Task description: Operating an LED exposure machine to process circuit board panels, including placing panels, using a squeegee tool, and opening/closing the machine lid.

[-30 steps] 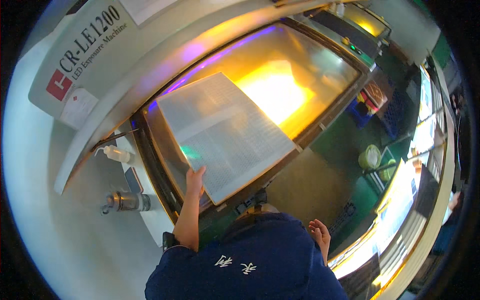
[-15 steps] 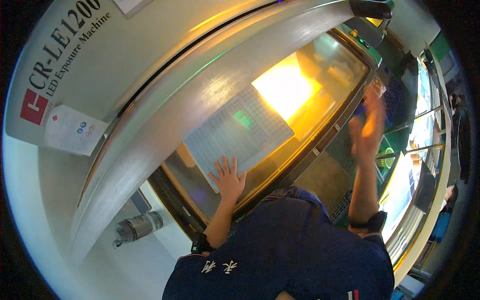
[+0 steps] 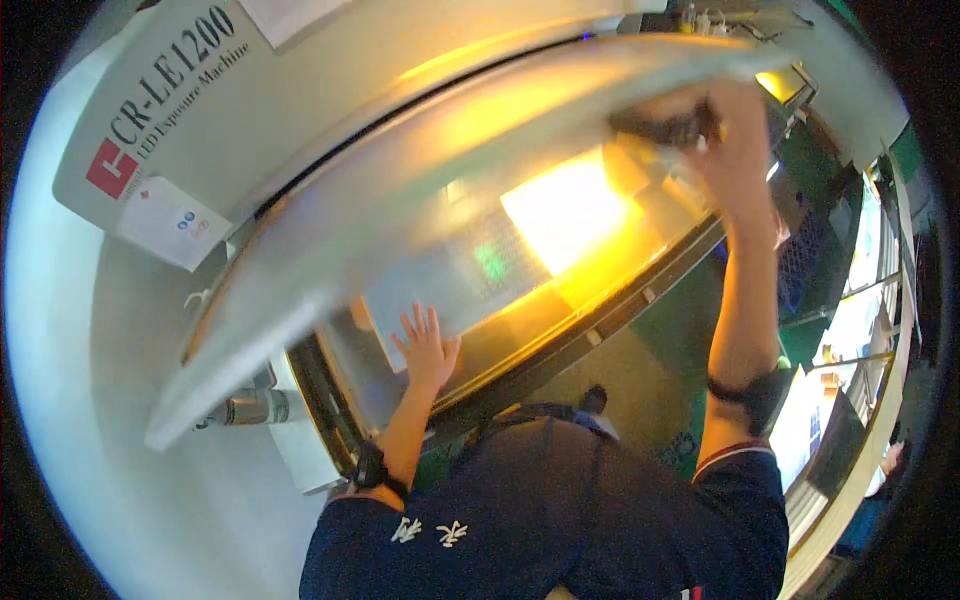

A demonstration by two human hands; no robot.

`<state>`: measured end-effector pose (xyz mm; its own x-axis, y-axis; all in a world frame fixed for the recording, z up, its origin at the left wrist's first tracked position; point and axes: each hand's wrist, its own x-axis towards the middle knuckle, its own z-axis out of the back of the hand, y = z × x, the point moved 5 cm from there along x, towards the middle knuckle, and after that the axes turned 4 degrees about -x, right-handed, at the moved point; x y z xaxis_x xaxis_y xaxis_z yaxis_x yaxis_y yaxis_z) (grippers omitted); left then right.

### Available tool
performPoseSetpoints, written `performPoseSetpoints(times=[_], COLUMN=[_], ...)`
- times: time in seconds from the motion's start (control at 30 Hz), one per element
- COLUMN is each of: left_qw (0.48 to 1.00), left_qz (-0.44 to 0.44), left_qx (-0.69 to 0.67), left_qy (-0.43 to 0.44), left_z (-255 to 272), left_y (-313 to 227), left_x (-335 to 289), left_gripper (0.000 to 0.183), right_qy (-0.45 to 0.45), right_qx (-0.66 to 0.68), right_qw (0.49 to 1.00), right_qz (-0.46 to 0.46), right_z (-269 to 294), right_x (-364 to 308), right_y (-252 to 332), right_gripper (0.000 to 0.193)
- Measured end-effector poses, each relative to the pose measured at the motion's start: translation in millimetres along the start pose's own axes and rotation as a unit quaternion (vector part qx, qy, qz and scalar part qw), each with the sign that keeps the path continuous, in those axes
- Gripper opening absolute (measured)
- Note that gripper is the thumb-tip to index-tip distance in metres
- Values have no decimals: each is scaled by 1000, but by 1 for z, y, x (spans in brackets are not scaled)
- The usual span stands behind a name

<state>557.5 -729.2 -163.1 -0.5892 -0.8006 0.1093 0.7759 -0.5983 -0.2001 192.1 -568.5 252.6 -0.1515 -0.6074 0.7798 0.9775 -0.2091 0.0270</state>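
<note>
My left hand [image 3: 426, 348] lies flat with fingers spread on the near left corner of a pale blue-grey patterned sheet [image 3: 462, 285]. That sheet rests on the glass bed [image 3: 490, 338] of an exposure machine, beside a glaring yellow-white patch [image 3: 570, 215]. My right hand [image 3: 730, 150] is raised at the far right end of the machine's long curved lid [image 3: 420, 190]. Its fingers are curled at the lid's dark handle [image 3: 660, 125], partly smeared by motion. The tilted lid hangs over the bed and hides the sheet's far side.
A dark frame [image 3: 595, 335] borders the bed's near edge. On the left, a bottle [image 3: 255, 407] stands by the machine's white body [image 3: 110, 390]. To the right are a dark mesh crate [image 3: 800, 235] and a bench with brightly lit panels [image 3: 800, 425].
My right hand has gone up from beside the bed to the lid handle. The lid and handle have come down toward the bed. My left hand stays on the sheet.
</note>
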Motion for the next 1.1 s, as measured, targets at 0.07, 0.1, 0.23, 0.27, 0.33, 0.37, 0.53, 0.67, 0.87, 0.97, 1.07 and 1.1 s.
performPoseSetpoints(times=[0.07, 0.1, 0.23, 0.27, 0.33, 0.37, 0.53, 0.67, 0.87, 0.97, 1.07, 1.1], left_qw=[994, 977, 773, 721, 670, 607, 909, 974, 959, 958, 956, 956], left_qz=[-25, -66, -197, -238, -302, -371, -167, 224, 276, 277, 281, 280], left_qx=[-92, -168, -464, -493, -503, -505, -273, -20, 33, 43, 50, 54], left_qy=[58, 116, 386, 426, 454, 489, 267, 33, 51, 58, 71, 66], left_z=[7, 6, 65, 82, 94, 103, 1, -41, -57, -48, -54, -57], left_y=[-41, -62, -202, -231, -271, -288, -249, -144, -126, -133, -128, -126], left_x=[-11, -18, -52, -59, -58, -59, 84, 84, 81, 86, 88, 89], left_gripper=[80, 77, 70, 70, 71, 71, 60, 63, 65, 66, 66, 66], right_qy=[2, -34, 110, 183, 379, 495, 555, 672, 726, 760, 514, 428], right_qx=[5, 3, 27, 40, 10, -35, -7, 22, 119, 167, 391, 529], right_qw=[1000, 999, 994, 982, 925, 867, 823, 729, 659, 615, 760, 732], right_qz=[8, 14, -6, -4, 24, 52, 120, 128, 156, 129, 68, 27], right_z=[0, -1, -12, -21, -49, -64, -153, -176, -191, -187, -166, -159], right_x=[-44, -70, -170, -188, -218, -238, -374, -404, -410, -374, -372, -371], right_y=[4, 3, -15, -16, -12, -9, -22, -26, -28, -35, -39, -39], right_gripper=[34, 32, 24, 19, 17, 21, 30, 38, 41, 35, 31, 29])
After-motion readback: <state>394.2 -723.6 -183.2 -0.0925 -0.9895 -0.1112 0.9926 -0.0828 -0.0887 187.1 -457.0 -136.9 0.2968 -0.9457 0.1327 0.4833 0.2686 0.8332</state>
